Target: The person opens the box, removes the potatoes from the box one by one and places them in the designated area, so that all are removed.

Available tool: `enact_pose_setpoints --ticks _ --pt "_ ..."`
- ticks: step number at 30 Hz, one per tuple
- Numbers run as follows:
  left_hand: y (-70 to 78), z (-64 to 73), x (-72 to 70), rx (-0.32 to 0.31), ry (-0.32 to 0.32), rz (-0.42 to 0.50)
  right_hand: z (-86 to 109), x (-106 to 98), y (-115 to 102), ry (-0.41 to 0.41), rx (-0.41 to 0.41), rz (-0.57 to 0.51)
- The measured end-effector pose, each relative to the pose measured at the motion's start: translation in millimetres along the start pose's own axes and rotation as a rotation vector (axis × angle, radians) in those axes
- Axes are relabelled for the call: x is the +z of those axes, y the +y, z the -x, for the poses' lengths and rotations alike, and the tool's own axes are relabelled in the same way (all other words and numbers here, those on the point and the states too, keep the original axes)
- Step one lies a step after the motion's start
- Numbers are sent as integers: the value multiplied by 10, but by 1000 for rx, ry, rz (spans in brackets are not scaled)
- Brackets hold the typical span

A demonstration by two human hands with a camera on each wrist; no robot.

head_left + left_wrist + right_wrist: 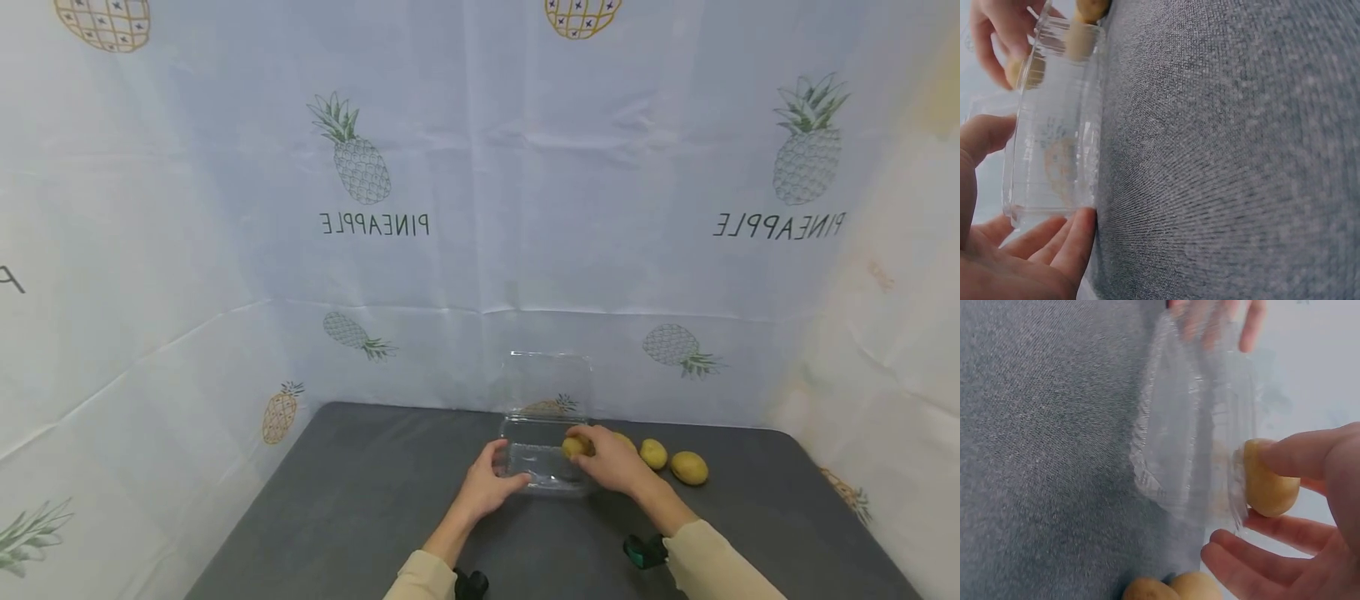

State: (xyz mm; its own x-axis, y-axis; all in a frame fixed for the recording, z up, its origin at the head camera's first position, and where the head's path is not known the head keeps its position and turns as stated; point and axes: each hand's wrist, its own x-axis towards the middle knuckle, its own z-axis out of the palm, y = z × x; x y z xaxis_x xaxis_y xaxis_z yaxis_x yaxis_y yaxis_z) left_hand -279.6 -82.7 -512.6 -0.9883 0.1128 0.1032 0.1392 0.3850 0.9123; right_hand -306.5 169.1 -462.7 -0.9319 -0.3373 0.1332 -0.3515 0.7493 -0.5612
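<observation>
A clear plastic clamshell container lies on the table with its lid raised at the back. At its front left corner, my left hand holds the box, thumb at the rim and fingers along the side wall. My right hand pinches a yellow lemon between thumb and fingers, at the container's right rim. In the left wrist view that lemon overlaps the rim. Through the clear walls, no fruit shows on the container floor.
Right of the container are more lemons on the dark grey table: one, another at the far right, and one partly hidden by my right hand. A white pineapple-print curtain hangs behind the table and along both sides.
</observation>
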Motion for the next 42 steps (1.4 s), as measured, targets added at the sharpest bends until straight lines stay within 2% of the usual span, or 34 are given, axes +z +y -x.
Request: enact_pose_setpoints --ticks 12,20,26,34,42 --pt "-20 -2 -2 16 -8 -1 283 -244 130 87 14 -232" --pt "-5 3 -5 -2 -13 2 435 -342 241 104 13 -366" --pt "22 10 -5 0 -7 0 586 -425 301 116 7 -424" --pt "23 -4 0 -13 -3 3 749 -510 465 142 115 -405" --pt "9 7 -20 -17 -10 6 862 -510 700 175 176 -288"
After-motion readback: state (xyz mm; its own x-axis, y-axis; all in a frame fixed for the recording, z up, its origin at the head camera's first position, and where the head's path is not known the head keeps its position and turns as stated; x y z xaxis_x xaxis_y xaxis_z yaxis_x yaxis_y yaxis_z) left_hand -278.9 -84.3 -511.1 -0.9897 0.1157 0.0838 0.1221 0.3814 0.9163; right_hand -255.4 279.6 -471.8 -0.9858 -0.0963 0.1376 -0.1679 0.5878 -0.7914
